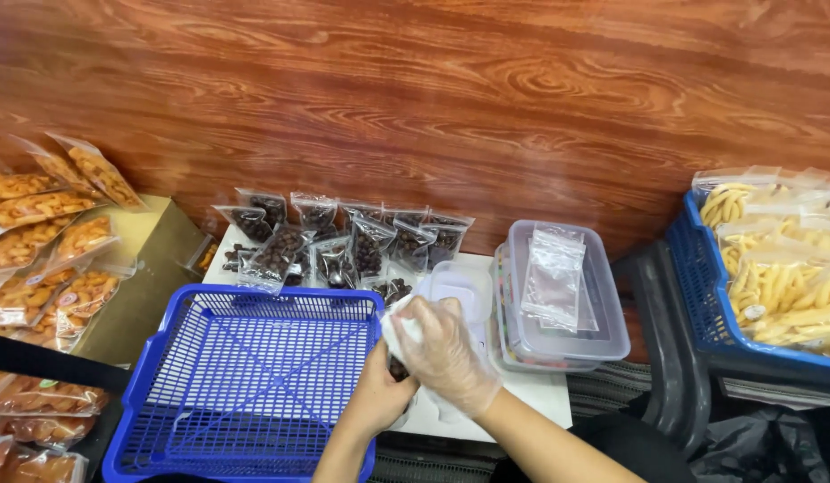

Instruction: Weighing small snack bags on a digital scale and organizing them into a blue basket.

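My right hand (449, 351), in a thin clear glove, and my bare left hand (379, 394) together grip a small clear bag of dark brown pieces (399, 365) just right of a blue plastic basket (245, 380). Most of the bag is hidden by my fingers. Behind my hands lie several sealed small bags of the same dark pieces (343, 246) on a white tabletop (540, 394). A small clear tub (459, 284) sits just beyond my right hand.
Empty clear bags (553, 273) lie on a lidded clear container (567, 304) at right. A blue crate of pale yellow stick snacks (773, 268) stands far right. Bags of orange snacks (48, 259) pile at left over a cardboard box (142, 268). A wood-pattern wall (433, 98) rises behind.
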